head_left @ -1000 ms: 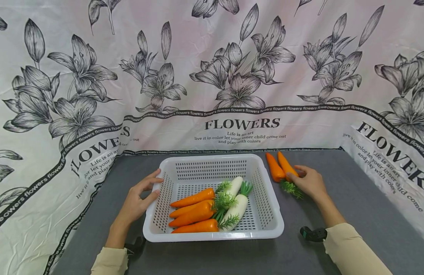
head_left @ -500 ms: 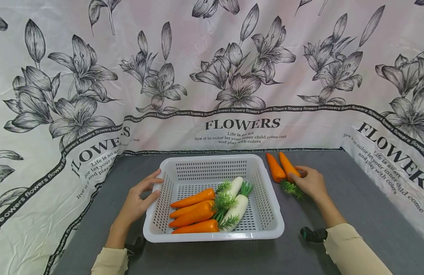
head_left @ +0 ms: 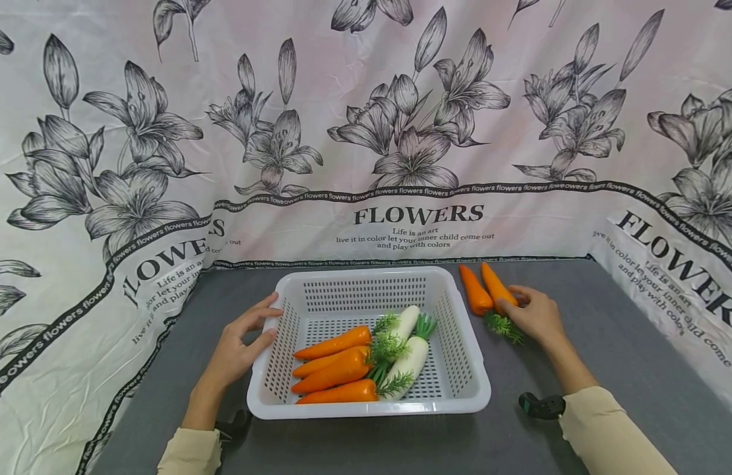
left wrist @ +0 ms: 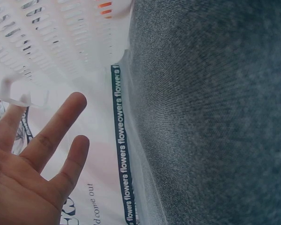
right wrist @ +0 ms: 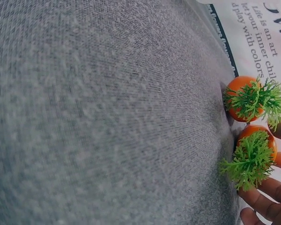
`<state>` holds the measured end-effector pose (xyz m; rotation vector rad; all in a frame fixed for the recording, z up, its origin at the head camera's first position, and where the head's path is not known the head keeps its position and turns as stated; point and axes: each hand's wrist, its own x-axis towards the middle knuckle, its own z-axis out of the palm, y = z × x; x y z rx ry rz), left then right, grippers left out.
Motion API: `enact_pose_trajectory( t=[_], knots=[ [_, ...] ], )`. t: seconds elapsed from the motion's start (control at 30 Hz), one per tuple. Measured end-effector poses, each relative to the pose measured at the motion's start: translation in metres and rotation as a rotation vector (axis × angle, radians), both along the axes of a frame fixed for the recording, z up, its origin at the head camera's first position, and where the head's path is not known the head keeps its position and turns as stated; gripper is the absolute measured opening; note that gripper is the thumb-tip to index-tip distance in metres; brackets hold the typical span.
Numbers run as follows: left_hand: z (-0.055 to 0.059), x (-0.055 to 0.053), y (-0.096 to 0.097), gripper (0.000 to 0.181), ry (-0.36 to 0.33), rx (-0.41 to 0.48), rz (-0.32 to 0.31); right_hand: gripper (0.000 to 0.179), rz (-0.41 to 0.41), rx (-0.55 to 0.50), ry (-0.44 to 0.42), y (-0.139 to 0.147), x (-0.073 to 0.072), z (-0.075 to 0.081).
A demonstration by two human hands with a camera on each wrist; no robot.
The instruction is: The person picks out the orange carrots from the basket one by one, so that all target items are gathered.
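Orange carrot [head_left: 499, 285] pinched in your right hand [head_left: 538, 318], beside another carrot [head_left: 476, 293].
It barely shifted this past second, so it remains right of the white basket [head_left: 372, 410], whose rim your left hand [head_left: 237, 348] touches, fingers spread.

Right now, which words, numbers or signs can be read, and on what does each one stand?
"FLOWERS": on the backdrop cloth, whole at the centre, broken by folds at left.
"Life is an art live it in color let your inner child come out and play with colors": below it.
"flowers", repeated: on the cloth's black band.
Smaller lines at left are broken by folds, unreadable in parts.
None visible on the basket or carrots.
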<state>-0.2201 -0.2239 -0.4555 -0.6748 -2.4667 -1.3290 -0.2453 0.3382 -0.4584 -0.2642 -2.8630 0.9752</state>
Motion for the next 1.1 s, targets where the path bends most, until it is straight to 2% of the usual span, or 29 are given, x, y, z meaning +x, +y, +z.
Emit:
enact_pose_trajectory(
  t=[0.17,0.3,0.57,0.67,0.87,0.97,1.1],
  knots=[
    [0.0,0.001,0.0,0.031,-0.008,-0.001,0.004,0.067,0.013,-0.015,0.057,0.001,-0.001,0.007],
    [-0.001,0.0,-0.001,0.031,-0.012,0.007,0.001,0.068,0.012,-0.007,0.099,-0.002,-0.002,0.021],
    [-0.004,-0.002,-0.003,0.031,-0.013,0.017,-0.006,0.063,0.089,0.008,0.227,-0.017,-0.008,0.074],
    [-0.004,-0.001,-0.003,0.031,-0.02,0.021,-0.007,0.061,0.132,-0.01,0.239,-0.028,-0.009,0.094],
    [-0.001,-0.001,-0.002,0.031,-0.028,0.024,-0.012,0.059,0.275,-0.046,0.235,-0.058,-0.008,0.125],
    [-0.001,-0.001,-0.001,0.031,-0.027,0.03,-0.018,0.055,0.368,-0.048,0.247,-0.076,-0.009,0.132],
    [-0.001,-0.001,-0.001,0.031,-0.028,0.027,-0.016,0.049,0.483,-0.023,0.258,-0.102,-0.011,0.134]
  ],
)
